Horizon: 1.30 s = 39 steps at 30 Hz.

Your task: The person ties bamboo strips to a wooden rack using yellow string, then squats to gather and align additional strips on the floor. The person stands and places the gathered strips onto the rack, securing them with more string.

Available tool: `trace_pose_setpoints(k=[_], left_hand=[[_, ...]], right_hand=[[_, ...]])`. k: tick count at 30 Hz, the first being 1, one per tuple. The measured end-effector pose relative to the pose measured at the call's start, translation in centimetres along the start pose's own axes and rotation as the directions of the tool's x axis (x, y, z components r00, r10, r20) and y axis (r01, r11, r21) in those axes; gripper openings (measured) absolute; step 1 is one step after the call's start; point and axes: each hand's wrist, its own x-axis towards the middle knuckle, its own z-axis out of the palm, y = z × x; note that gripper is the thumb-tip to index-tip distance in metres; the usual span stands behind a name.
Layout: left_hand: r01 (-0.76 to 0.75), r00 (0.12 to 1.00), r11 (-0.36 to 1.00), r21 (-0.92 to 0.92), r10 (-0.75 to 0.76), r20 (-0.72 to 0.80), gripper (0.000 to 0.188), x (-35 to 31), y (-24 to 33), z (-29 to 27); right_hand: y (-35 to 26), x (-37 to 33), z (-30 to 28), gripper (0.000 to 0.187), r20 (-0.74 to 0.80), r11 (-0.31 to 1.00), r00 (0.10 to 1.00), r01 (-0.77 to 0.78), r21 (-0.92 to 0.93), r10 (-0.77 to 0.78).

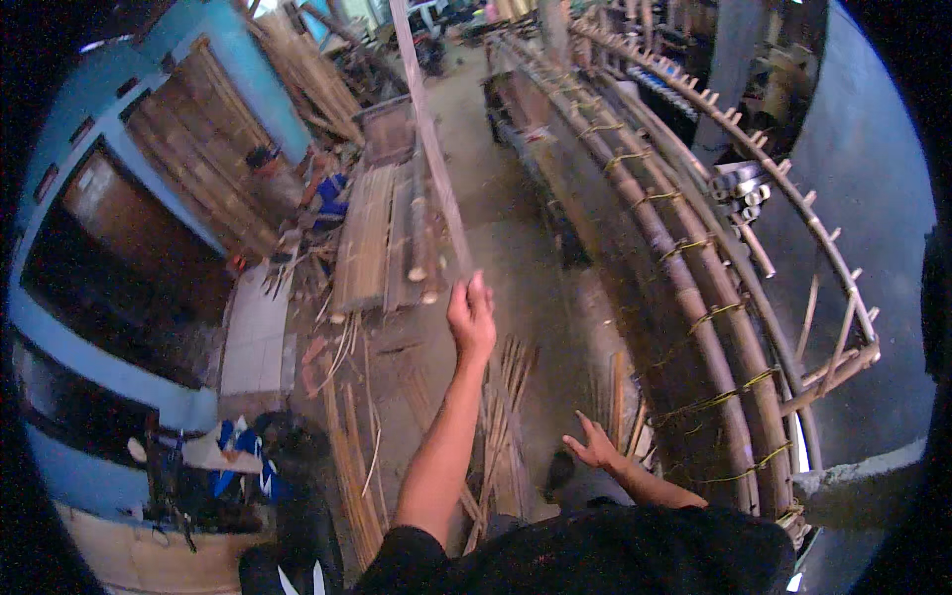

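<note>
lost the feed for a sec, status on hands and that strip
Left hand shut on long bamboo strip, raised. Right hand open, empty, low. Bound bamboo frame close on the right.

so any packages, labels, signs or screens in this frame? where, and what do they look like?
None that can be made out.
Left hand: holds a long thin bamboo strip rising up the frame.
Right hand: open, holds nothing, beside the tied bamboo frame.
</note>
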Motion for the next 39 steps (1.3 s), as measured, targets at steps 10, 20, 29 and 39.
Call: trace_pose_setpoints(k=[10,20,29,39], left_hand=[[0.41,0.896,0.739,-0.534,-0.219,0.385,0.018,13.9,7.2,29.3],[0.191,0.897,0.981,-0.044,-0.156,0.413,0.056,17.6,-13.1,39.6],[-0.223,0.109,0.949,-0.224,0.253,0.961,0.041,-2.4,-6.7,44.7],[-0.412,-0.744,0.705,-0.577,0.105,0.66,0.039,-17.3,-7.8,47.3]], right_hand=[[0.9,-9.6,-14.0,0.045,-0.703,0.997,0.708,-0.014,0.082,0.067],[-5.3,-11.8,-26.3,0.013,-0.93,0.953,0.363,-0.26,-0.155,-0.052],[-0.9,-11.7,-33.7,0.026,-0.851,0.745,0.417,-0.666,-0.046,0.32],[-6.8,-5.8,-17.3,0.024,-0.921,0.848,-0.067,-0.37,0.38,0.384]])
